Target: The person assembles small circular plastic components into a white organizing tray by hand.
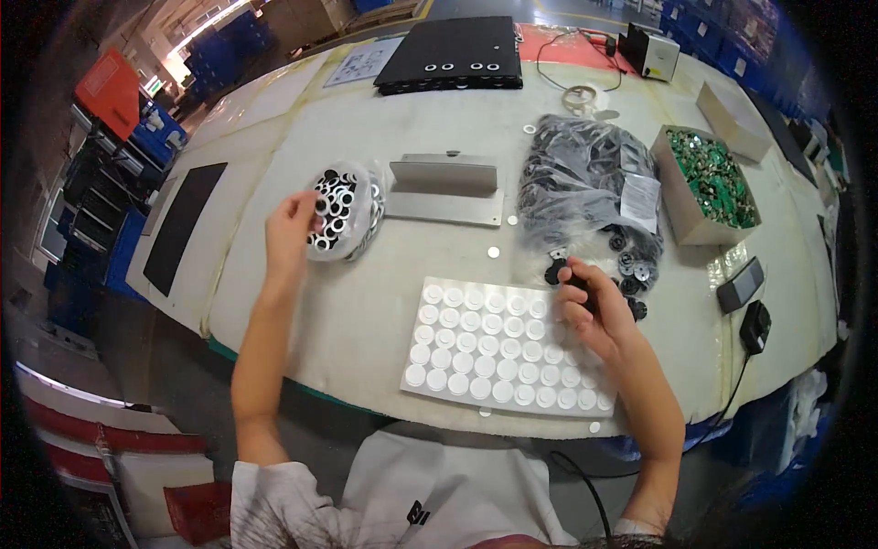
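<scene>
At the clear plastic bag (377,197) of black and silver-white rings (337,212), my left hand (291,224) pinches a ring (321,206) at its fingertips. My right hand (599,309) is raised over the far right corner of a white tray (498,408) that carries rows of white round discs (486,344). Its curled fingers hold a small black round part (555,271); the palm side is partly hidden. Right behind that hand lies the open mouth of a large plastic bag (585,174) full of black round parts, with several loose ones (631,267) spilling out.
An angled metal plate (445,192) stands mid-table. To the right are a box of green circuit boards (709,183), a small dark block (741,285) and a black corded device (755,327). A black folder-like stack (453,53), a tape roll (580,99) and a boxy device (648,52) lie farther back.
</scene>
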